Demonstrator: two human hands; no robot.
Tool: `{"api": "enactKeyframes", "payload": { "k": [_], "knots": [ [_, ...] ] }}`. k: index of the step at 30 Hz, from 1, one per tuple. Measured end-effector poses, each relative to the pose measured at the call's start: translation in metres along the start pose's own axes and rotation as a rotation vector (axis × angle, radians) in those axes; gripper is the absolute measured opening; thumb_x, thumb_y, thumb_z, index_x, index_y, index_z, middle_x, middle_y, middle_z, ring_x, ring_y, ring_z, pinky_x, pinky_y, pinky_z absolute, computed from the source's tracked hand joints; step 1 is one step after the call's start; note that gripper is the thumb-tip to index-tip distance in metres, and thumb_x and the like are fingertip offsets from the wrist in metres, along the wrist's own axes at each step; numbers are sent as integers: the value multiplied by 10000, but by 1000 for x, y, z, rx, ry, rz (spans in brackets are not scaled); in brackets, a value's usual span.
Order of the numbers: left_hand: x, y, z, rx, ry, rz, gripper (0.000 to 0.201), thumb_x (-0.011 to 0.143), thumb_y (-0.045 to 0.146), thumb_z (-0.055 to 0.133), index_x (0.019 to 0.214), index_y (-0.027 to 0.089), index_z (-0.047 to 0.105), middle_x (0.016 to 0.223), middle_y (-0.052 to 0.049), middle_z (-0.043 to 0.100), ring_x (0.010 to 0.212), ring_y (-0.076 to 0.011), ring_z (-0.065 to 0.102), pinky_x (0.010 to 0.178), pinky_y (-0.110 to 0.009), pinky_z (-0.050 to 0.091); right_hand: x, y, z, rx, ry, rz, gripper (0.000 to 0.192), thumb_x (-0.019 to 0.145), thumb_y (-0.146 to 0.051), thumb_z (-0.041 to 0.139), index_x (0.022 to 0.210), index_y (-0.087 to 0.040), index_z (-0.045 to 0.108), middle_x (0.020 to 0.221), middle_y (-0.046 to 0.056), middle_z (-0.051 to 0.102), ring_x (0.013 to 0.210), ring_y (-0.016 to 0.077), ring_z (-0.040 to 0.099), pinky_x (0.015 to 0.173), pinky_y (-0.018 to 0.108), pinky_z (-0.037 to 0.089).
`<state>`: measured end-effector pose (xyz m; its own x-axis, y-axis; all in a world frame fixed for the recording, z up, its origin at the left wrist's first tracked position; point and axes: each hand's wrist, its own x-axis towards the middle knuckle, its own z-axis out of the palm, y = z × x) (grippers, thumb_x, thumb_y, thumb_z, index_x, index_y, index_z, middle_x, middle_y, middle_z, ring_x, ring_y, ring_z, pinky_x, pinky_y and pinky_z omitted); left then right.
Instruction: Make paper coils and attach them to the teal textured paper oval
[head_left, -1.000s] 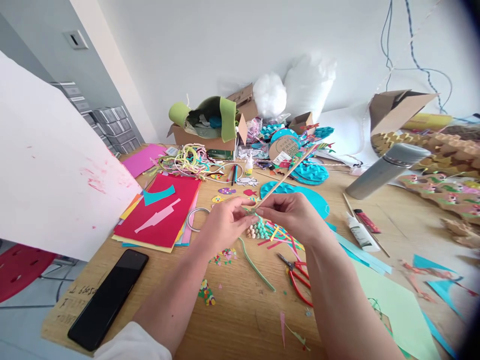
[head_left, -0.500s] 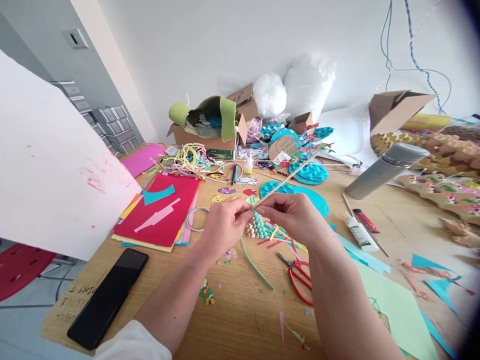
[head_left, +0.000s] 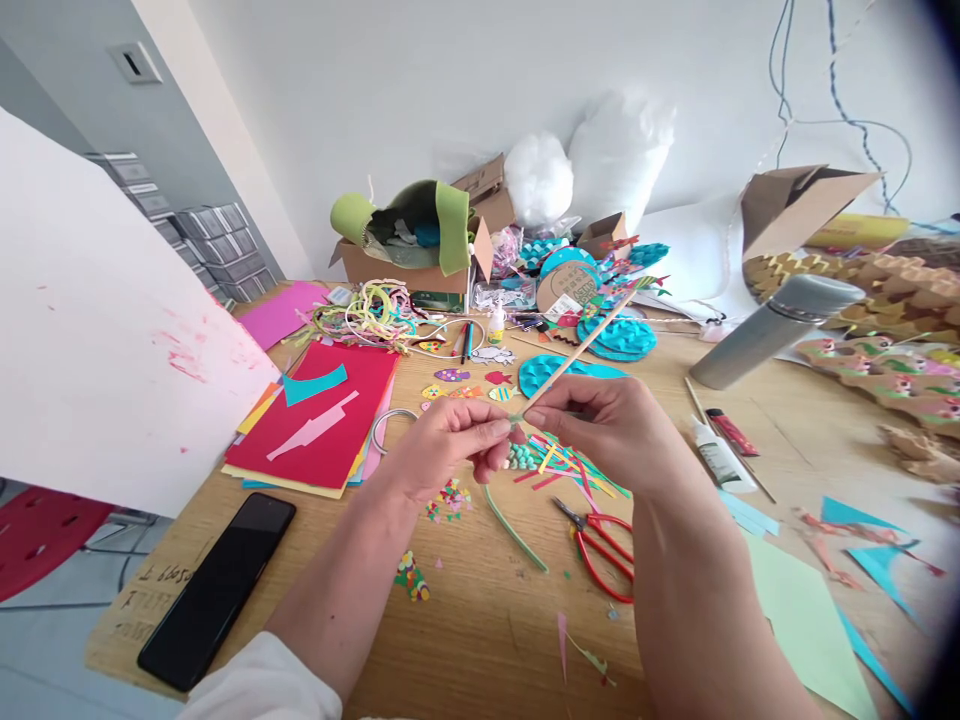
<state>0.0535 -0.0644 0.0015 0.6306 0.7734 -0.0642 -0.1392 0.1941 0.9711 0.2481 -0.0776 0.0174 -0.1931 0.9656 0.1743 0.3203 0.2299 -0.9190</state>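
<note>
Above the middle of the wooden table [head_left: 480, 630], my left hand [head_left: 442, 452] and my right hand [head_left: 604, 425] meet fingertip to fingertip. My right hand pinches the near end of a thin wooden stick [head_left: 581, 350] that slants up and away to the right. My left hand's fingers pinch a green pipe cleaner [head_left: 514, 527] at the stick's end; its loose tail curves down onto the table. Under the hands lie a cluster of teal and tan beads [head_left: 521, 458] and loose coloured paper strips [head_left: 570, 465].
Red-handled scissors [head_left: 600, 545] lie just right of the pipe cleaner. A black phone [head_left: 217, 588] rests near the front left edge, beside a stack of coloured paper [head_left: 319, 420]. A grey flask [head_left: 772, 330], glue tube [head_left: 716, 455], cardboard boxes and craft clutter fill the back.
Both hands have stayed joined at the stick's end, shifting slightly; my left fingers have turned a little around it. The camera has tilted slightly.
</note>
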Motion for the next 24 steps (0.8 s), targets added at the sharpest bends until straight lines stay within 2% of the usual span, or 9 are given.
{"api": "enactKeyframes", "payload": {
  "k": [8,12,15,18,22,24],
  "knots": [
    [-1,0,1,-243,-124,-71,234,787,334,710,809,100,703,523,29,476,428,-47,415,433,-192,294,-4,-10,-4,113,-67,-52,225,723,-365,790,689,-150,731,634,24,673,565,115,540,507,231,397],
    [-1,-2,-1,-301,-195,-77,216,809,313,690,849,103,718,532,23,477,432,-49,437,448,-193,309,-2,-10,-4,213,-121,-62,247,720,-388,790,707,-148,734,667,44,694,595,135,583,543,249,442],
    [0,-2,-3,-263,-195,-65,243,808,337,689,865,101,715,543,11,519,448,-63,479,467,-199,361,-1,-9,-3,216,-121,-63,267,735,-403,775,693,-144,725,672,51,694,605,141,595,567,257,457],
    [1,-2,-1,-104,-84,-21,293,811,395,682,862,107,692,631,-36,636,540,-108,586,542,-227,458,0,-6,0,152,-57,-49,295,736,-428,762,685,-141,717,680,57,692,614,150,596,569,265,458],
    [3,-6,10,224,251,157,322,771,350,730,1014,148,667,819,-61,736,730,-165,680,674,-263,515,2,-4,5,69,23,-16,279,740,-426,743,701,-151,726,676,38,683,611,148,587,553,262,445],
    [4,-9,15,420,386,266,234,802,318,696,982,169,679,848,-54,750,755,-170,691,689,-263,511,4,-4,7,34,44,-19,259,762,-409,718,709,-156,734,675,33,681,609,142,583,544,257,434]
  ]
}}
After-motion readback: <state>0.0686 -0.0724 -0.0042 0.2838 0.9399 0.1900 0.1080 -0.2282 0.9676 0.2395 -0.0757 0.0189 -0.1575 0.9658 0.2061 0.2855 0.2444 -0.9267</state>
